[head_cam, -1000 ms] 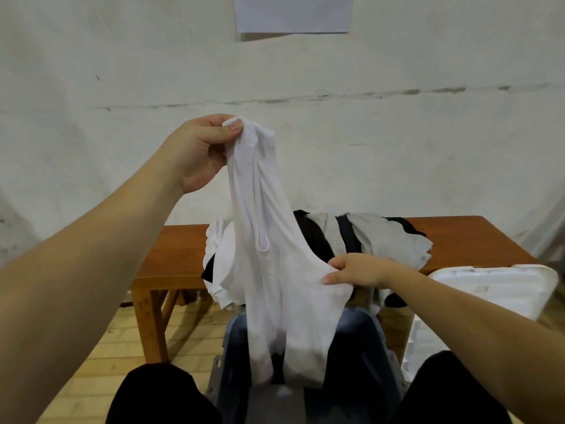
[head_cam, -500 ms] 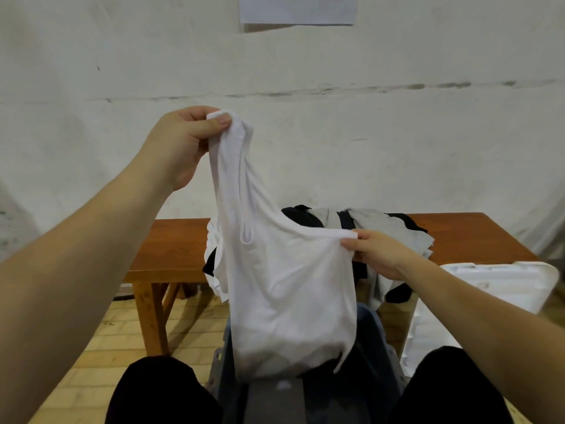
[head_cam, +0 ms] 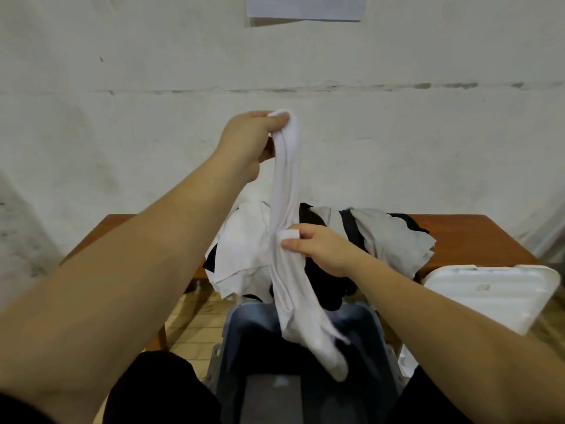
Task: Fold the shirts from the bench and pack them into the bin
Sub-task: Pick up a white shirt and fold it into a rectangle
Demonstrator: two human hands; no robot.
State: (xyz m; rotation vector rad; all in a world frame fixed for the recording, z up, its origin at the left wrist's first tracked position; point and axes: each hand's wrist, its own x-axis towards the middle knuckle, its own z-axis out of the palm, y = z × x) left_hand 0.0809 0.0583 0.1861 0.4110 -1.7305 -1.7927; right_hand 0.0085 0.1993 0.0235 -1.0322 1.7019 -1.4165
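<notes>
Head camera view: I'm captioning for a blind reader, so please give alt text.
Two hands hold a white shirt above a grey bin: left hand pinches its top, right hand grips its middle. Behind, more shirts lie piled on a wooden bench.

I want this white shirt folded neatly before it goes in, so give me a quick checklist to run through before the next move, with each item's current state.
1. Left hand grips the top of the white shirt: ok.
2. Right hand pinches the shirt midway: ok.
3. Shirt spread flat for folding: not ok, it hangs bunched in a narrow strip.
4. Shirt's lower end clear of the bin: not ok, it dangles into the opening.
5. Room in the bin: cannot tell, its bottom is dark.
6. More shirts waiting on the bench: ok, a pile lies there.
</notes>
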